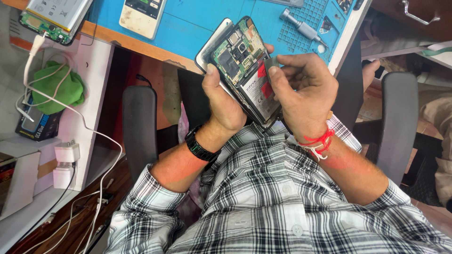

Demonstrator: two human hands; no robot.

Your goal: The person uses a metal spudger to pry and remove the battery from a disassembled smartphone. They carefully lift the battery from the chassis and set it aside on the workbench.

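Head view looks straight down on the opened phone (245, 70), which I hold up in front of my chest, just near of the edge of the blue work mat (197, 23). Its back cover is off, so the green circuit board (234, 49) shows at the far end and the battery (261, 91) with red markings lies at the near end. My left hand (226, 101) grips the phone from the left, thumb pressed along its edge and the other fingers wrapped behind it, where I cannot see them. My right hand (301, 91) comes in from the right; thumb and forefinger are pinched together on a small flat grey piece (272, 63) held against the top edge of the battery. The other right fingers are curled loosely into the palm.

On my left wrist sits a black watch (198, 145), on my right a red thread band (319, 141). Further out on the mat lie a grey screwdriver handle (301, 27) to the right and a white phone (141, 16) to the left. Far left on the white shelf are a green cloth (59, 87), a white cable (70, 110) and a white charger plug (66, 157).
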